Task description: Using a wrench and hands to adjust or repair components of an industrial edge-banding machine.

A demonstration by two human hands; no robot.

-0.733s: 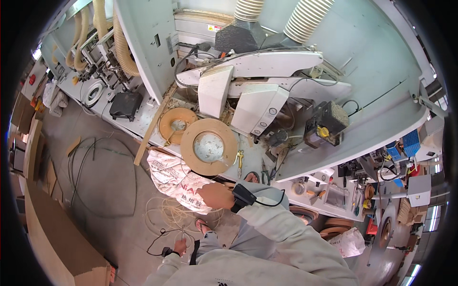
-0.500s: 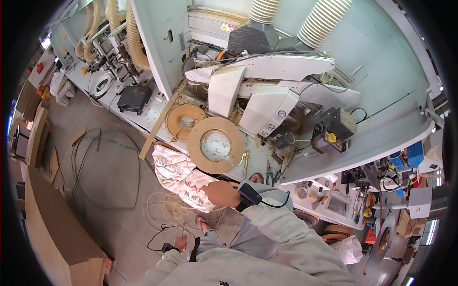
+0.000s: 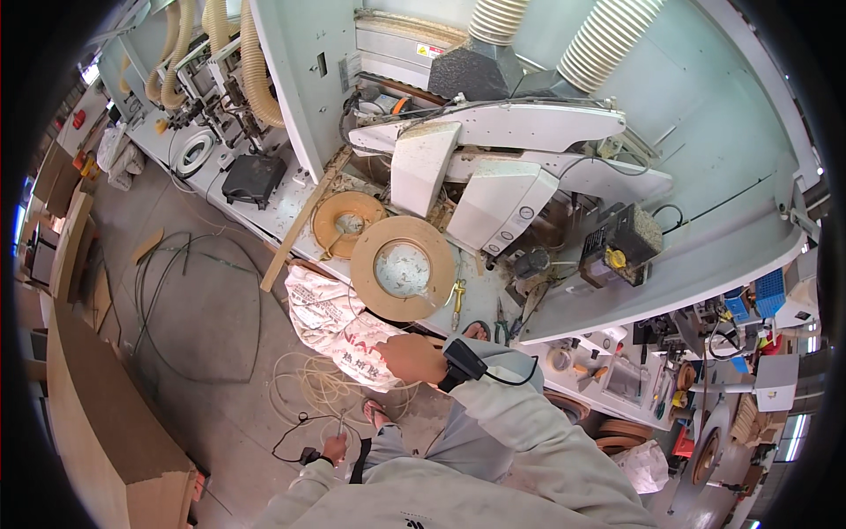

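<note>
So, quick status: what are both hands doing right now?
Right hand on the white printed sack, grip not clear. Left hand low, closed on a thin tool. Tan tape roll just above the sack; loose cord coils on the floor beneath.

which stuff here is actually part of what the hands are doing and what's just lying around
In hand:
right hand on the white printed sack
left hand holding a thin tool
loose pale strip coils on the floor

Lying about:
large tan tape roll
smaller roll
pliers
black cable

Single head-worn fisheye view, looking steeply down, machine bench (image 3: 291, 212) near
</note>
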